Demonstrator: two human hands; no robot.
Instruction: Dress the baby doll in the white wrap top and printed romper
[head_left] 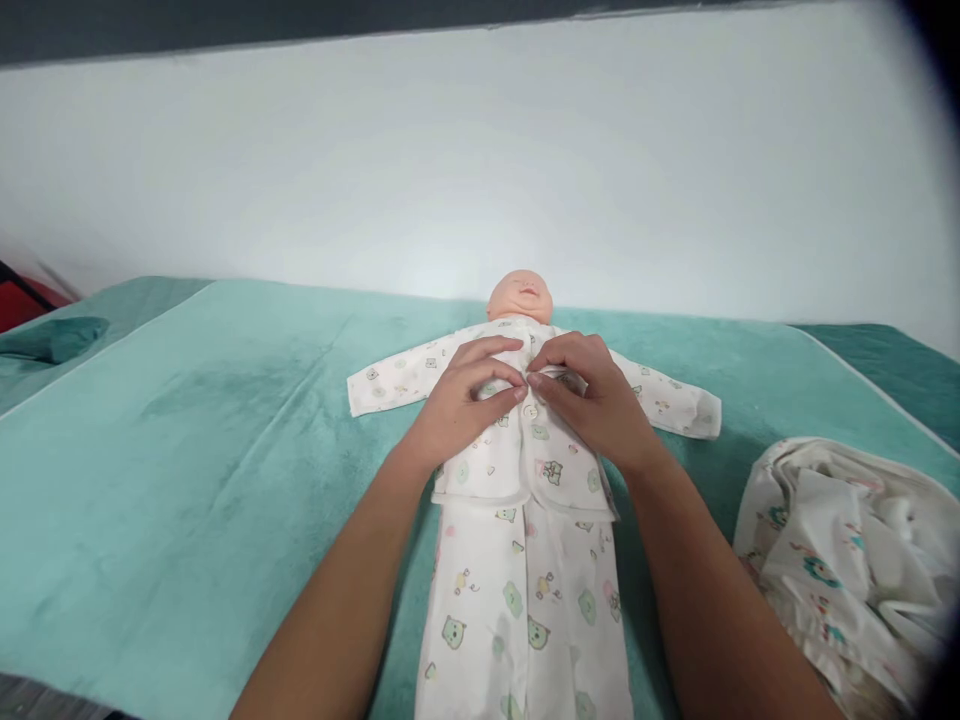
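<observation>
A baby doll point(520, 296) lies on its back, dressed in a white printed jacket point(487, 470) and matching trousers point(517, 620). At the chest, my left hand point(480, 392) pinches the jacket's front edge between thumb and fingers. Opposite it, my right hand point(589, 395) pinches the other front edge, its fingertips almost meeting the left ones. Just below the fingertips a round button point(530, 411) shows on the jacket front. Whatever lies right between the fingertips is too small to make out. Both sleeves stretch out sideways.
A green cloth point(225, 480) covers the surface under the doll. At the right lies a crumpled heap of white printed fabric point(847, 560). A white wall point(450, 160) rises behind the doll's head. Something red point(19, 303) shows at the far left.
</observation>
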